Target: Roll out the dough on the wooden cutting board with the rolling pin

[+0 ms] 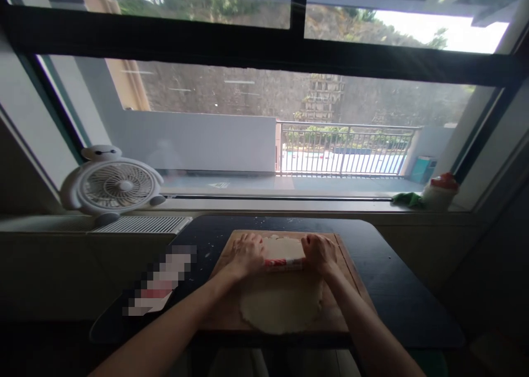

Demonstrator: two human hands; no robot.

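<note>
A wide, flat sheet of pale dough [281,302] with uneven edges lies on a wooden cutting board [223,313]. Across the dough's upper part rests a rolling pin [285,264] with a red-and-white printed label showing in the middle. My left hand [249,251] is closed around its left end, and my right hand [320,251] is curled in a fist over its right end. Both ends of the pin are hidden under my fingers. Dough shows beyond the pin and on the near side of it.
The board stands on a dark table [397,289] with white specks at its left. A pixelated item [161,283] lies on the table's left side. On the window ledge are a white fan [122,184], a green cloth [407,200] and a red-topped container [440,192].
</note>
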